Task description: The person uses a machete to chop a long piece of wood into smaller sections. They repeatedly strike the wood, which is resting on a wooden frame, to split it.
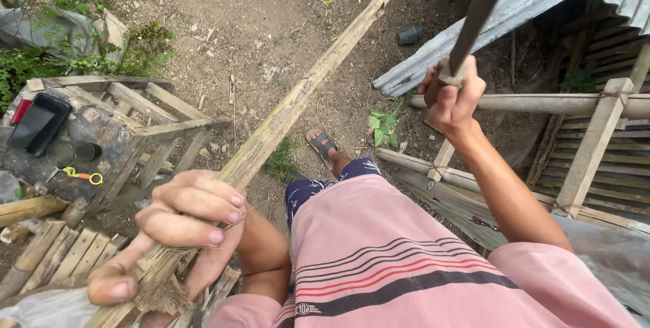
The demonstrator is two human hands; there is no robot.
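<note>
A long bamboo pole (pixel 298 98) runs from the lower left up to the top middle, over bare dirt. My left hand (pixel 179 230) grips its frayed near end at the bottom left. My right hand (pixel 452 94) is raised at the upper right, closed around the wrapped handle of a long dark blade (pixel 482 4) that points up out of the frame. The blade is well above the pole and apart from it.
A wooden crate frame (pixel 145 128) stands at left with a black case (pixel 37 123) and small tools on a slab. Wooden slats and a rail (pixel 589 145) sit at right under corrugated sheeting (pixel 514 10). My sandalled foot (pixel 323 145) rests on the dirt.
</note>
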